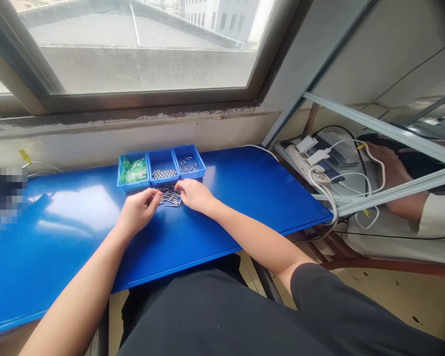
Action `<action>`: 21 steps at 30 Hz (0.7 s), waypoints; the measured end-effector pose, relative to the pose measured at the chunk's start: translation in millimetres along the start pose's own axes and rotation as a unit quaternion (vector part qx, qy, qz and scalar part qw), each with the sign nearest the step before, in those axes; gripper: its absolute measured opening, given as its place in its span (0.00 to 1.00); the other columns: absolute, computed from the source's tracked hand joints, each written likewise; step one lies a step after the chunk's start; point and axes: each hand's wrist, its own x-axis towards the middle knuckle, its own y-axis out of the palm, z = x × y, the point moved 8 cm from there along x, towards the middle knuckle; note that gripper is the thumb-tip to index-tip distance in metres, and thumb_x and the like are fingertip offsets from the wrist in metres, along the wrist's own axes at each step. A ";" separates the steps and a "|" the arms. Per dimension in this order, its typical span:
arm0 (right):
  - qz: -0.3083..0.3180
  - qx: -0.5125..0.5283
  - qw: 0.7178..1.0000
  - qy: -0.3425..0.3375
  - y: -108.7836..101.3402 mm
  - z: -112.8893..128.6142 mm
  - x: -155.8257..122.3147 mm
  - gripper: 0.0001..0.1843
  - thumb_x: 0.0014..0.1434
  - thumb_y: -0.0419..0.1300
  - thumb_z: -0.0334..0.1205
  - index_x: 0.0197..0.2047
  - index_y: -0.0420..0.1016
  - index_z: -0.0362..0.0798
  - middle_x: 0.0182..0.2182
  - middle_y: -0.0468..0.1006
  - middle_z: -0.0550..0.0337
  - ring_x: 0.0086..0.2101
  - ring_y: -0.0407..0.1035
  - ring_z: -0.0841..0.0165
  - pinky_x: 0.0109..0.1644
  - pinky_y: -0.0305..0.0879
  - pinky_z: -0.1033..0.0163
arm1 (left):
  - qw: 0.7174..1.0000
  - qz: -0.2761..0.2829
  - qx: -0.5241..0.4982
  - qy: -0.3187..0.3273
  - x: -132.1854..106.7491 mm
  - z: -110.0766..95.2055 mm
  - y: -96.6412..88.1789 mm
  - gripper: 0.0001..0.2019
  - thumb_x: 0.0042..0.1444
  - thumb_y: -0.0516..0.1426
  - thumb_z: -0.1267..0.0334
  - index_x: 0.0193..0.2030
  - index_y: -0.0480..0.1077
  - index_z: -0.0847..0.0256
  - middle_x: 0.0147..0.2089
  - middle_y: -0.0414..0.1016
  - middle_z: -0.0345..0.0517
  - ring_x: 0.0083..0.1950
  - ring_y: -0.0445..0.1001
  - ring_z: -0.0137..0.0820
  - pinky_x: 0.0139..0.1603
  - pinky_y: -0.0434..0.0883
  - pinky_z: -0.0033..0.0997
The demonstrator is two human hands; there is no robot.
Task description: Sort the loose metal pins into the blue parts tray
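- Left hand (pixel 138 211) half curled, fingertips at the loose metal pins (pixel 169 196), hold unclear
- Right hand (pixel 195 195) half curled against them too, hold unclear
- Blue tray (pixel 161 168) just beyond

Rightward room along the blue tabletop (pixel 259 198) — three-bin tray (pixel 161 168) ahead

Two hands (pixel 166 200), one three-compartment blue tray (pixel 159 182), one power strip (pixel 300 162), one window (pixel 141 49).

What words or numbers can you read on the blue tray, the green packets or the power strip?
Nothing can be read. The blue parts tray shows no marks, and any printing on the green plastic packets or the white power strip is too small or blurred to read.
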 end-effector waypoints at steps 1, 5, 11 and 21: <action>0.003 -0.001 1.000 -0.004 0.7 0.3 -0.2 0.15 0.61 0.52 0.27 0.45 0.77 0.47 0.43 0.78 0.52 0.43 0.72 0.64 0.48 0.68 0.61 | 1.000 0.001 -0.001 -0.001 -0.1 0.0 0.0 0.16 0.62 0.52 0.53 0.40 0.76 0.62 0.28 0.77 0.41 0.23 0.67 0.26 0.27 0.64 0.25; -0.011 0.020 0.999 -0.030 0.5 3.4 -1.1 0.15 0.61 0.51 0.27 0.45 0.75 0.45 0.42 0.76 0.52 0.43 0.70 0.65 0.49 0.67 0.61 | 1.000 0.004 -0.007 0.000 -0.1 -1.5 -0.2 0.16 0.62 0.52 0.53 0.40 0.76 0.62 0.28 0.77 0.42 0.23 0.67 0.26 0.27 0.64 0.25; -0.051 0.190 0.973 -0.121 -6.4 26.4 -7.4 0.13 0.63 0.49 0.30 0.45 0.73 0.43 0.42 0.75 0.54 0.38 0.69 0.71 0.46 0.67 0.64 | 1.000 0.004 -0.013 0.014 0.3 -5.1 0.7 0.15 0.60 0.55 0.53 0.41 0.76 0.62 0.22 0.70 0.37 0.22 0.64 0.25 0.27 0.64 0.25; -0.016 0.330 0.943 -0.049 -2.1 24.2 -5.8 0.10 0.61 0.50 0.35 0.39 0.71 0.44 0.35 0.74 0.60 0.31 0.66 0.73 0.38 0.66 0.66 | 0.999 0.006 -0.037 0.025 -1.3 -6.2 5.4 0.16 0.60 0.56 0.51 0.44 0.75 0.60 0.21 0.63 0.34 0.22 0.59 0.24 0.25 0.62 0.23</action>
